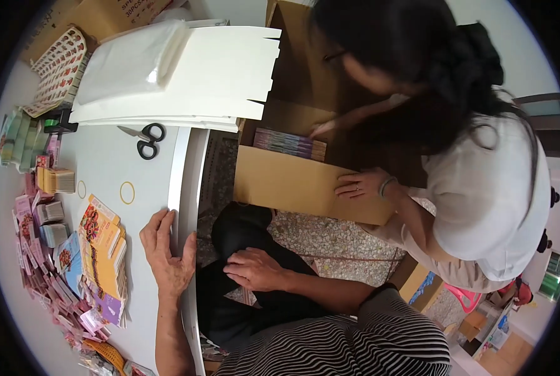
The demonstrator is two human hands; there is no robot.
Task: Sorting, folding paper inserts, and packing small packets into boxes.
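Pale table (104, 175), packets (105, 258) beside left hand (172, 266), right hand (255, 271) seemingly on leg (237, 229)

Own hands two, left hand (173, 262) and right hand (253, 269); co-worker (493, 188) one, hands showing two; scissors (144, 136) one pair; loose rubber bands (133, 193) on table (101, 160) two; big open carton (299, 182) one; pink packets (25, 216) many, overlapping, exact count unclear

A dark, white-striped top (336, 348) goes with black trousers (236, 319)
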